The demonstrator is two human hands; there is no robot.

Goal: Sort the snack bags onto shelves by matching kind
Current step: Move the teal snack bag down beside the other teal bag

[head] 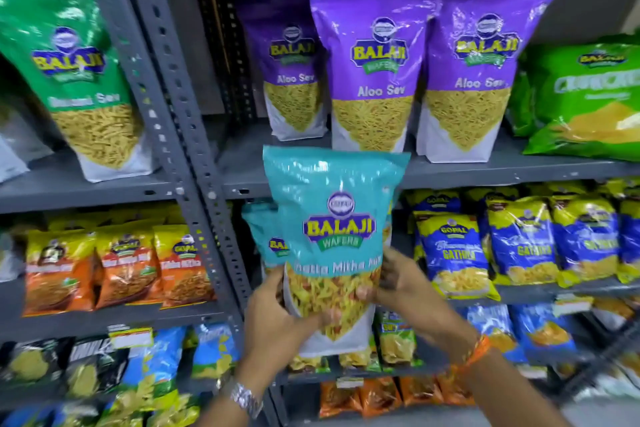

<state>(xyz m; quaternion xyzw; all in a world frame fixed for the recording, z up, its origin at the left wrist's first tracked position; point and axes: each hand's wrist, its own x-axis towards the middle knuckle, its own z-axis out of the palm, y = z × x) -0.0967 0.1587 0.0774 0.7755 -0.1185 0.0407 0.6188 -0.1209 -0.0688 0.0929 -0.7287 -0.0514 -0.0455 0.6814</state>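
A teal Balaji Khatta Mitha bag [332,218] stands upright in front of the middle shelf, gripped at its lower half by both hands. My left hand [277,315] holds its lower left edge and my right hand [398,281] its right side. Right behind it on the middle shelf stands another teal bag of the same kind [266,236], mostly hidden. Three purple Aloo Sev bags [374,73] stand on the shelf above.
Grey slotted uprights [180,135] divide the racks. A green Sev bag [79,80] stands upper left, a green Crunchex bag [585,97] upper right. Orange Gopal bags [117,267] fill the middle left, blue-yellow Gathiya bags [519,246] the middle right. Smaller packs crowd the lower shelves.
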